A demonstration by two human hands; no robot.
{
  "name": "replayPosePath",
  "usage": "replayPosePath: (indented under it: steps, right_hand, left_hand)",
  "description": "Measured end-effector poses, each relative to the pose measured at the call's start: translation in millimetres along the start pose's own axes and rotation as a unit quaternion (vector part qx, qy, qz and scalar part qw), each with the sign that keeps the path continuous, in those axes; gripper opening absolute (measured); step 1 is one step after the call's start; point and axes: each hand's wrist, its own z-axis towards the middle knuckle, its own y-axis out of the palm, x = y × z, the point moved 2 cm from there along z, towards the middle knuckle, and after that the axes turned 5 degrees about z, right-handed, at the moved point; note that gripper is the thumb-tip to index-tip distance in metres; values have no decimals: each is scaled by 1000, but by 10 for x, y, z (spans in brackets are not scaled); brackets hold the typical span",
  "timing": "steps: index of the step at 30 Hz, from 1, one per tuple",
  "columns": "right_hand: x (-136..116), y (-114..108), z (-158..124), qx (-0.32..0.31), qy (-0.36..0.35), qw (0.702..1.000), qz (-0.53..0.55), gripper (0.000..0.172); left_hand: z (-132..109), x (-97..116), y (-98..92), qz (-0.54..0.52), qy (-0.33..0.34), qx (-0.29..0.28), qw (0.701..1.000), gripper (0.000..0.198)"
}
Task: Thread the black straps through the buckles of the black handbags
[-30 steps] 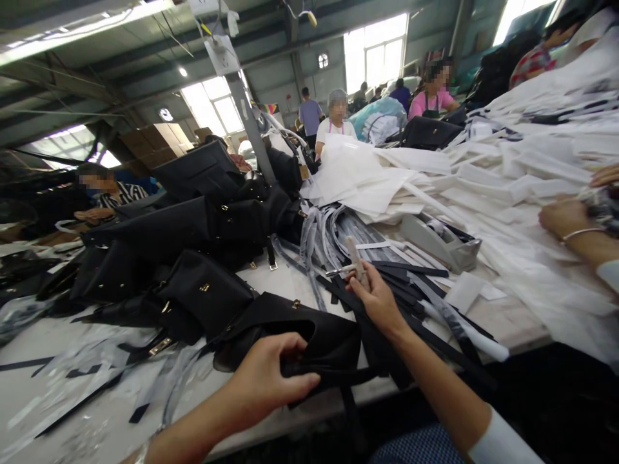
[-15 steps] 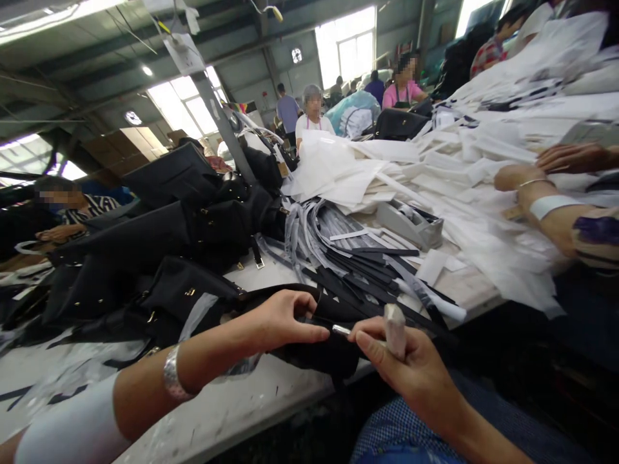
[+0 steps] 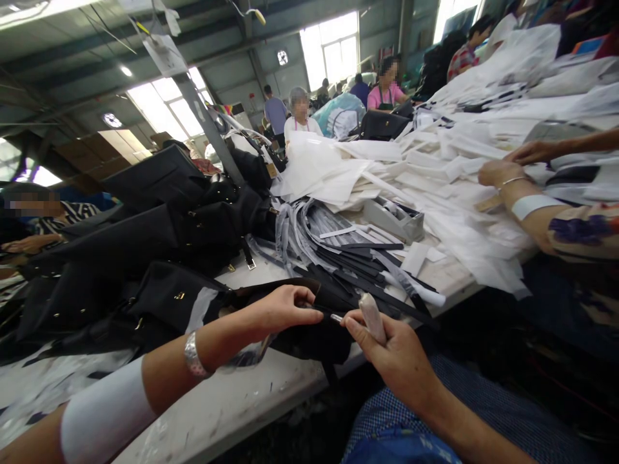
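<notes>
At the near edge of the table lies a black bag [image 3: 309, 341] with its opening towards me. My left hand [image 3: 285, 309] is closed on its upper edge, the fingertips tucked inside and the thumb along the outside. My right hand [image 3: 391, 341] pinches a thin silver-tipped tool [image 3: 336, 318], whose tip points at the bag edge just by my left thumb. A pale, blunt, stick-like piece [image 3: 371, 317] juts up from the same hand; whether it belongs to the tool I cannot tell.
Black bags [image 3: 120, 245] with gold fittings are heaped at the left. Dark straps [image 3: 348, 270] in clear film and a grey tape dispenser [image 3: 394, 219] lie ahead. White sheets [image 3: 329, 167] cover the table beyond. A co-worker's arms [image 3: 532, 200] reach in from the right.
The camera view has shifted, so the surroundings sit farther left. The silver tip shows less and is closer to my left thumb. Both hands keep their hold.
</notes>
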Motion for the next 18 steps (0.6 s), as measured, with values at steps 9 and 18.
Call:
replayPosePath:
  steps: [9,18]
  right_hand:
    - [-32,87,-21,-33,-20,999,-1,32]
    - [-38,131,-36,-50,-72,994,-67,23]
  left_hand:
    - [-37,6,28,103,36,46,993,26]
    - [-128,61,212,217,124,158,955,22]
